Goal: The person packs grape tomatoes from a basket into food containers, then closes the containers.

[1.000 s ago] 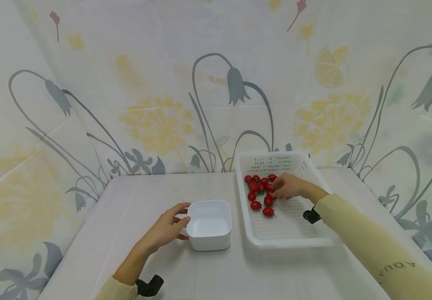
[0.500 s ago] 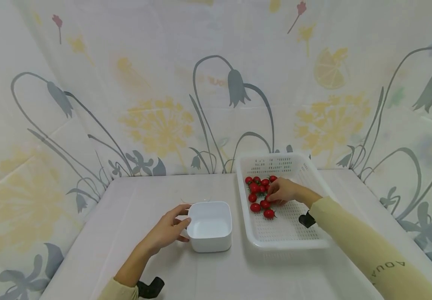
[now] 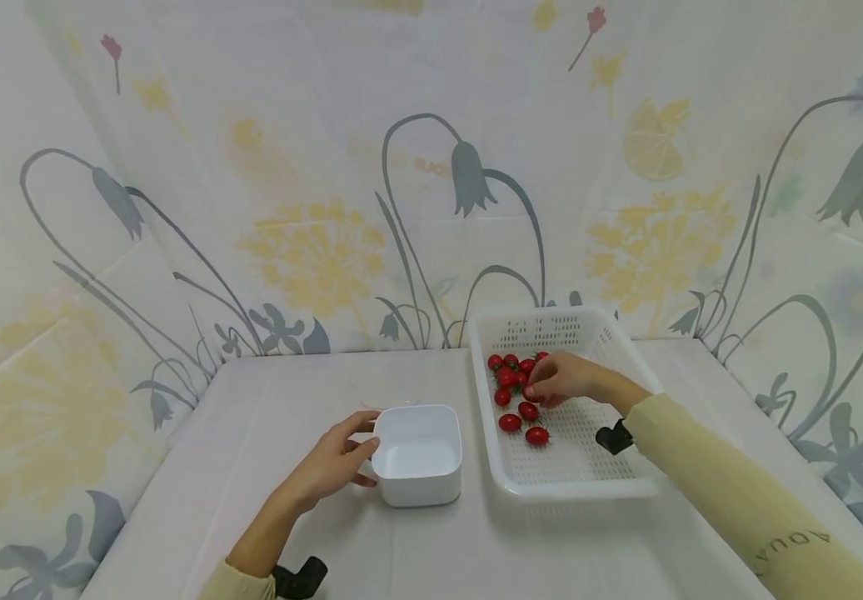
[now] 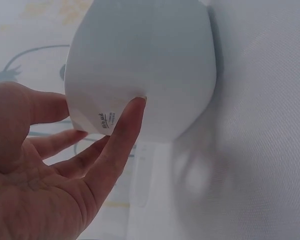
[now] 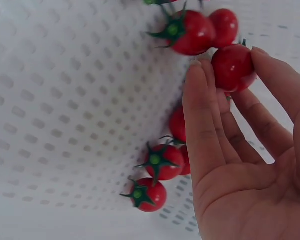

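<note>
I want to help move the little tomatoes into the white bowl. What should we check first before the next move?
1. Tomato pinched in the right hand: ok, the fingertips are round it.
2. Left hand steadying the white bowl: ok, it touches the side.
3. Bowl has room: ok, nothing shows inside.
4. Bowl upright on the table: ok.
5. Other tomatoes inside the white basket: ok.
6. Tomato unbruised: cannot tell.

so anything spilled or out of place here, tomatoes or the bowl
Nothing stands out. The cherry tomatoes all lie inside the white basket, the white bowl sits upright and empty on the table, and nothing looks spilled or damaged.
</note>
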`<control>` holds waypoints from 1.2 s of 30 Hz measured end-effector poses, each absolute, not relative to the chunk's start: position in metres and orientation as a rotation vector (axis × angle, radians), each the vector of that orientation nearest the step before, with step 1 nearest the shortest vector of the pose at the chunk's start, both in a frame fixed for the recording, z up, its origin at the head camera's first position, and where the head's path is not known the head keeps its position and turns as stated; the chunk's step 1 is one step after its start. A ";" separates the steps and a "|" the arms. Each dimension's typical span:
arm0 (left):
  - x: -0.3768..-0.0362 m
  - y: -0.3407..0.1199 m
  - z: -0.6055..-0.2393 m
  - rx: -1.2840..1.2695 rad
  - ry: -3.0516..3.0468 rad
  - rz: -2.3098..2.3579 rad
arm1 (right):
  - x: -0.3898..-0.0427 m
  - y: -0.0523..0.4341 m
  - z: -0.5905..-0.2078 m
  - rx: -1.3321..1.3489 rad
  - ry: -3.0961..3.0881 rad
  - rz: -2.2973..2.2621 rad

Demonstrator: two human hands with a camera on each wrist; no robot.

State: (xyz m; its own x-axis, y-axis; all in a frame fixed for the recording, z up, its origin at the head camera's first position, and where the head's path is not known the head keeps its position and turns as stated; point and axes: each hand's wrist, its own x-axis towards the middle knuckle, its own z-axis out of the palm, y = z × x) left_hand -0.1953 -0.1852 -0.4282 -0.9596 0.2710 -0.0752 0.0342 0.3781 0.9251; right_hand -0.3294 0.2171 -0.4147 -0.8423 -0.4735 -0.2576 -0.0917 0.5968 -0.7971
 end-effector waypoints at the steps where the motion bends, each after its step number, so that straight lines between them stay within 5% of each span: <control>1: -0.195 -0.185 -0.428 0.274 2.424 1.617 | -0.328 0.217 -0.412 -0.461 2.375 -1.164; 36: -0.195 -0.185 -0.429 0.261 2.412 1.618 | -0.294 0.223 -0.365 -0.426 2.277 -1.444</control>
State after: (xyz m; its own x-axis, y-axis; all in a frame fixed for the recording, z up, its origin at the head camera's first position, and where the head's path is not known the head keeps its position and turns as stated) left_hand -0.1949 -0.1850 -0.4287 -0.9588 0.2703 -0.0869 0.0221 0.3764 0.9262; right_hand -0.2938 0.2226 -0.3648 -0.8699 -0.4609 -0.1757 -0.0376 0.4171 -0.9081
